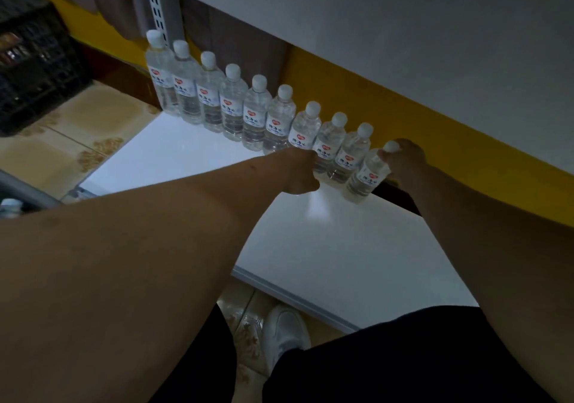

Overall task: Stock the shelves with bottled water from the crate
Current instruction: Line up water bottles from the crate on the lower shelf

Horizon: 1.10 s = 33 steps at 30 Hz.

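A broad white upper shelf board [403,30] fills the frame from 12 to 3 o'clock, overhanging the yellow back wall [357,92] and crowding the space above the bottles. Below it the flat white lower shelf [310,247] runs from 9 o'clock toward 5 o'clock. A black slatted plastic crate [34,70] sits at 10 o'clock on the beige patterned floor tiles [77,129], well apart from the row. One white shoe [284,334] shows at 6 o'clock under the shelf edge.

Ten clear plastic water bottles with white caps [233,104] stand upright, long axes vertical, labels facing outward, in a single line along the back of the lower shelf, touching or just beside one another, running from 11 o'clock down toward 3 o'clock. One more bottle cap [11,205] peeks in at the 9 o'clock edge.

The right hand [403,162] grips the end bottle [369,174] at its neck, fingers curled round the cap. The left hand [301,171] is curled against the lower bodies of the seventh and eighth bottles; whether it grasps one I cannot tell.
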Each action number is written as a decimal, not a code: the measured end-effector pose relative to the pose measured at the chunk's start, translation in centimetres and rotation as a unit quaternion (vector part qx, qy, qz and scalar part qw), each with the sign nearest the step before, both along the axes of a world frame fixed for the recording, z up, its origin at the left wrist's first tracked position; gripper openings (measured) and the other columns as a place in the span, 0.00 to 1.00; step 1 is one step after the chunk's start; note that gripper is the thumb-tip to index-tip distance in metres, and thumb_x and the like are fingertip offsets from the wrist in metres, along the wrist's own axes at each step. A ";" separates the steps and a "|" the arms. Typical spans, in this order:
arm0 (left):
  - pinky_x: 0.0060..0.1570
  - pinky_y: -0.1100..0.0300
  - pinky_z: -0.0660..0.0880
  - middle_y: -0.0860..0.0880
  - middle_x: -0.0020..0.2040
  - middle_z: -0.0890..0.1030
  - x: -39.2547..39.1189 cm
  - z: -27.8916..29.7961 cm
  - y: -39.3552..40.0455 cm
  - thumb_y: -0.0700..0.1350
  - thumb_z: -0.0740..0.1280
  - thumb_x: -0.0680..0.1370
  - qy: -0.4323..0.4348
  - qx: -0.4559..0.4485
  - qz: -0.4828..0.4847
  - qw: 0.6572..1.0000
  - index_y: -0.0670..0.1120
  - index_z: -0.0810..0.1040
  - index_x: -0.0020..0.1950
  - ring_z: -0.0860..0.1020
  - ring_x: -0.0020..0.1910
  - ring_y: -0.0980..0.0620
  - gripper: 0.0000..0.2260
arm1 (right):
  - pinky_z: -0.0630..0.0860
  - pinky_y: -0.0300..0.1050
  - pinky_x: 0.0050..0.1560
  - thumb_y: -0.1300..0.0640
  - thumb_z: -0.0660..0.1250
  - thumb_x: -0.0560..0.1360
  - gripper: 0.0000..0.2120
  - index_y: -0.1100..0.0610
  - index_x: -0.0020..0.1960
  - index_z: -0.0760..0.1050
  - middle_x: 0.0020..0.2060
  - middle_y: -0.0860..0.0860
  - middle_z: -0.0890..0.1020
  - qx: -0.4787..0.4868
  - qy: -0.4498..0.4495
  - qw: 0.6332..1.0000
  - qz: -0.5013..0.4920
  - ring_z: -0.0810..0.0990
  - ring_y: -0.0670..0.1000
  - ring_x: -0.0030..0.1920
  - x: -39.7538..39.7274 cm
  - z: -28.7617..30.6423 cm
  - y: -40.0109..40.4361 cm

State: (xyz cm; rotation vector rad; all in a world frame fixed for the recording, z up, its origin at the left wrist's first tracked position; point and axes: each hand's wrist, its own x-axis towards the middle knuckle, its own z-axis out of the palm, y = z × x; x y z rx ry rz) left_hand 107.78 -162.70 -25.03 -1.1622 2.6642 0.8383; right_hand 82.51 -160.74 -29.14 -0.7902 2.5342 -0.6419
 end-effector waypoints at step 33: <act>0.67 0.54 0.69 0.44 0.73 0.68 0.5 -0.7 0.2 0.49 0.65 0.79 0.016 0.034 0.017 0.999 0.44 0.61 0.76 0.70 0.70 0.45 0.28 | 0.73 0.53 0.56 0.46 0.63 0.79 0.27 0.62 0.71 0.67 0.67 0.60 0.74 0.009 0.042 0.996 -0.081 0.74 0.62 0.65 0.8 1.6 -1.2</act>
